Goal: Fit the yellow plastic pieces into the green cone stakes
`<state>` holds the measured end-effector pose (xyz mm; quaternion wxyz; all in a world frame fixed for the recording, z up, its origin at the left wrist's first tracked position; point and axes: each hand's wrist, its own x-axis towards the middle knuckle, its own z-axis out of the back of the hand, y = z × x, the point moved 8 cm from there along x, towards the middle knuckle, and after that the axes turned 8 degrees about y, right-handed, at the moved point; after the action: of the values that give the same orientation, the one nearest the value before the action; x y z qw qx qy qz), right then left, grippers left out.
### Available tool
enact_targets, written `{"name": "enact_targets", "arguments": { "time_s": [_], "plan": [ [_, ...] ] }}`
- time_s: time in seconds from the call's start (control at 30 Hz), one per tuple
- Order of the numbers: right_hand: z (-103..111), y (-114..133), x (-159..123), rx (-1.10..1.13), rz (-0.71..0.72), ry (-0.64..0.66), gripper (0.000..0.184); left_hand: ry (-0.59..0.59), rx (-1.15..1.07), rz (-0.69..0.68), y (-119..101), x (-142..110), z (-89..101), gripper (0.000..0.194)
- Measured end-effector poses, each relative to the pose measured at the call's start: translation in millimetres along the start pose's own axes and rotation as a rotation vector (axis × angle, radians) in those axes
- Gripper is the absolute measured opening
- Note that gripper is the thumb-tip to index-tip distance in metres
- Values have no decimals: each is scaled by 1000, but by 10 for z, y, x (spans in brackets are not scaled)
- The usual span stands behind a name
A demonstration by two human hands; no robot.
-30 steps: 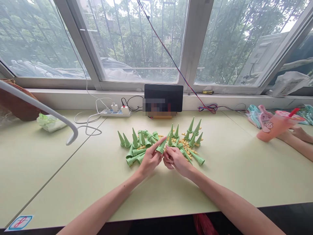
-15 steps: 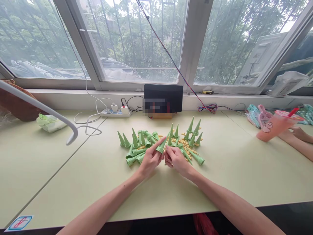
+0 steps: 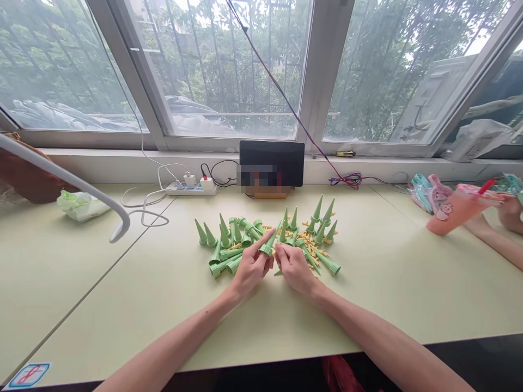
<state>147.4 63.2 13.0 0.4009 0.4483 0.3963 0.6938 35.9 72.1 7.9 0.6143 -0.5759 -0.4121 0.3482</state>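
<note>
My left hand (image 3: 254, 267) is closed around a green plastic cone spike (image 3: 269, 242), whose tip points up and away. Right beside it, my right hand (image 3: 296, 269) has its thumb and fingers pinched together near the spike's side; what lies in the pinch is hidden. Around both hands are more green cone spikes (image 3: 223, 267), some lying and others standing on their wide collars. Small yellow plastic pieces (image 3: 312, 245) are scattered among them, mostly to the right. Several upright spikes (image 3: 317, 209) at the back right have yellow pieces at their sides.
A dark tablet (image 3: 272, 163) stands behind the pile on the table (image 3: 368, 294). To its left lies a power strip (image 3: 192, 189) with white cables. At right, a co-worker's hand (image 3: 510, 212) is near a pink drink cup (image 3: 455, 212). A white curved bar (image 3: 120, 228) juts in from the left.
My hands keep nearly the same pose on the spike. The co-worker's hand at the right has risen toward the cup's top. The view has shifted slightly.
</note>
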Motion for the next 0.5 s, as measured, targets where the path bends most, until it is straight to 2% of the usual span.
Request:
{"name": "enact_targets", "arguments": {
  "time_s": [0.2, 0.37, 0.5],
  "plan": [
    [40, 24, -3, -89, 88, -29, 44, 1, 7, -6, -54, -8, -20, 64],
    [34, 88, 29, -300, 124, -5, 43, 0, 0, -18, -77, -8, -24, 64],
    [52, 120, 40, -335, 151, -19, 40, 2, 9, -22, -83, -8, -24, 64]
  ]
}}
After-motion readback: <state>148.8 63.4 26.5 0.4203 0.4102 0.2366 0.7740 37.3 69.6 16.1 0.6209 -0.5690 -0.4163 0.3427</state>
